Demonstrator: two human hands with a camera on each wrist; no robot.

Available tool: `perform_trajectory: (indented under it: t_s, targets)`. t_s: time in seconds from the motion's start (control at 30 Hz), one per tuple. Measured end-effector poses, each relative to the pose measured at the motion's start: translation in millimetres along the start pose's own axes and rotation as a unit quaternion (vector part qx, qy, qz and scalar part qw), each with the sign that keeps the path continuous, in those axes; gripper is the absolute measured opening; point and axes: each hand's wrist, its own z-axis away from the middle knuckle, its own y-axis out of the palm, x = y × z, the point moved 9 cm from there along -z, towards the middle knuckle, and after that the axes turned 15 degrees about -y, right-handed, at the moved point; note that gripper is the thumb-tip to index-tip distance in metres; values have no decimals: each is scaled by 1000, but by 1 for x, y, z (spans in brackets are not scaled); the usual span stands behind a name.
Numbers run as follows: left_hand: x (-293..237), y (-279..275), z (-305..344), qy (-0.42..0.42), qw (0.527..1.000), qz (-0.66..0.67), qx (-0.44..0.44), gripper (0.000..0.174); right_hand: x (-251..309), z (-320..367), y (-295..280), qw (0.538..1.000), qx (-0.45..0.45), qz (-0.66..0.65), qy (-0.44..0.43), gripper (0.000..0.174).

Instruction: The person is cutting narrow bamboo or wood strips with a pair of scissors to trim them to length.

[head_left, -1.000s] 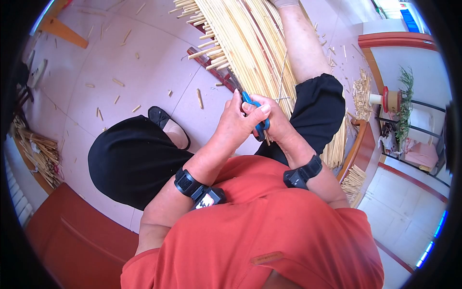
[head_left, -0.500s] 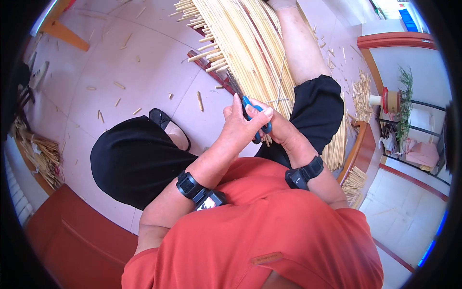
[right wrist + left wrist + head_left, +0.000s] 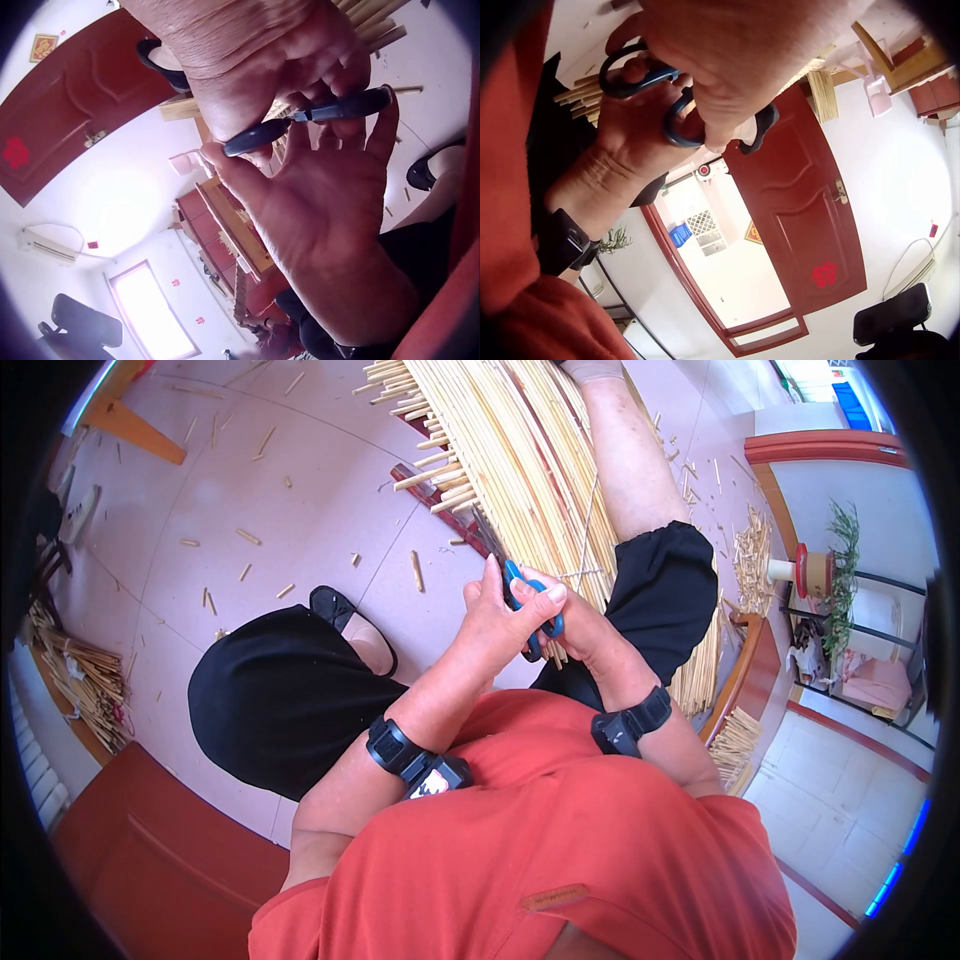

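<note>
In the head view a pair of scissors with blue handles [image 3: 513,572] is between both hands, its dark blades pointing up and left at the edge of the mat. My left hand [image 3: 492,616] grips the handles from the left, its thumb lying across toward the other hand. My right hand [image 3: 582,624] holds them from the other side. The right wrist view shows the two handle loops [image 3: 259,137] squeezed between the palms. A mat of pale, slender stalks [image 3: 520,450] runs away from me beside my leg, and a thin cord [image 3: 588,510] crosses it.
A dark red rail [image 3: 440,495] shows under the mat's uneven stalk ends. Cut stalk pieces [image 3: 416,571] lie scattered on the tiled floor. Stalk bundles [image 3: 75,680] lie at the left, and a cord spool [image 3: 812,572] is at the right. A red bench [image 3: 150,850] is near my left side.
Both hands have shifted slightly down with the scissors since the first frame, and the fingers sit closer about the handles. Over the last half second almost nothing differs.
</note>
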Motion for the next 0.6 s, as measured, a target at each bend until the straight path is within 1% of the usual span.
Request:
perform_trajectory:
  t_s: [0.03, 0.07, 0.13, 0.23, 0.3, 0.37, 0.43, 0.47, 0.5, 0.53, 0.57, 0.6]
  targets:
    - [-1, -3, 0, 18, 999, 21, -19, 110, 0, -1, 0, 1000, 0, 0, 1, 47]
    - [0, -4, -3, 18, 999, 21, -19, 110, 2, -1, 2, 1000, 8, -14, -5, 45]
    - [7, -5, -9, -16, 999, -32, -13, 124, 3, -3, 4, 999, 15, -29, -9, 44]
    - [5, -6, -10, -12, 1000, -9, -10, 125, -8, -8, -2, 1000, -7, -25, -3, 39]
    - [7, -7, -11, -10, 1000, -12, -12, 125, -13, -14, -10, 998, -13, 16, -61, 53]
    - [6, -7, -10, -8, 1000, -15, -14, 125, -12, -11, -10, 998, -13, 27, -58, 54]
    - [2, -8, -6, -8, 1000, -24, -18, 121, -4, -7, -4, 998, -13, 37, -56, 55]
    - [3, -9, -7, -8, 1000, -24, -18, 121, -2, -6, 0, 999, -16, 18, -44, 41]
    - [4, -8, -8, -7, 1000, -2, 3, 118, -3, -5, 2, 999, -19, -1, -33, 28]
    - [5, -7, -9, -6, 1000, 19, 24, 115, -6, -7, 3, 999, -19, -1, -33, 28]
    - [10, -7, -13, -5, 1000, 19, 24, 115, -2, -11, 2, 995, -16, 20, -96, 28]
    - [9, -9, -16, 14, 999, 33, 23, 112, 5, -13, 2, 986, -13, 41, -158, 28]
